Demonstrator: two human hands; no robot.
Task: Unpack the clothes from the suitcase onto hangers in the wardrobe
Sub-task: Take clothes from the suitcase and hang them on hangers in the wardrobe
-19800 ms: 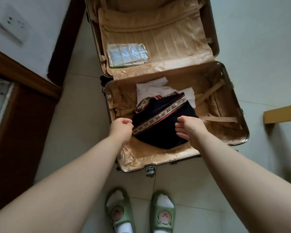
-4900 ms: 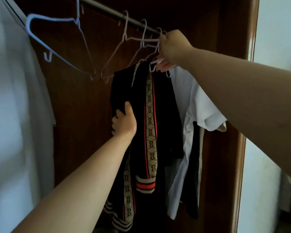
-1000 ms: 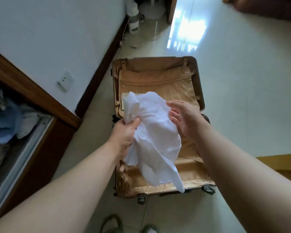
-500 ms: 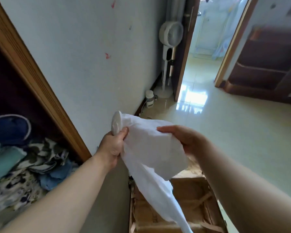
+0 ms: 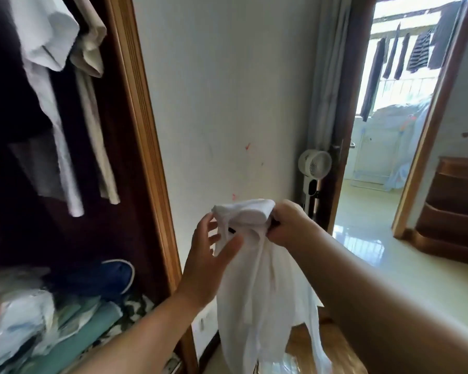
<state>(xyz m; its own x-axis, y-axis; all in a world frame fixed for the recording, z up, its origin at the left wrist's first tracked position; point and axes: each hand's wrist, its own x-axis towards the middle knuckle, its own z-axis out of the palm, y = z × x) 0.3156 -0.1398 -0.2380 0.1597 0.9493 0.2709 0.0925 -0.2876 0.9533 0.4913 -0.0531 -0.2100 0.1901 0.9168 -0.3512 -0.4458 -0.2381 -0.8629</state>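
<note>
A white garment (image 5: 260, 287) hangs in front of me at chest height. My right hand (image 5: 287, 222) is closed on its bunched top edge. My left hand (image 5: 208, 252) is beside the cloth with fingers spread, thumb and fingertips touching the fabric's left side. The open wardrobe (image 5: 146, 147) fills the left of the view, with a white shirt (image 5: 46, 76) and a beige garment (image 5: 92, 98) hanging inside. Part of the tan suitcase (image 5: 333, 344) shows on the floor behind the white garment.
Folded clothes and bedding (image 5: 52, 325) are piled on the wardrobe floor. A white standing fan (image 5: 314, 168) stands against the wall by an open doorway (image 5: 376, 130). A wooden stepped shelf (image 5: 454, 209) stands at the right.
My view has risen from the suitcase toward the wardrobe. The white garment has been lifted higher. My right hand now grips its top, and my left hand has loosened to spread fingers.
</note>
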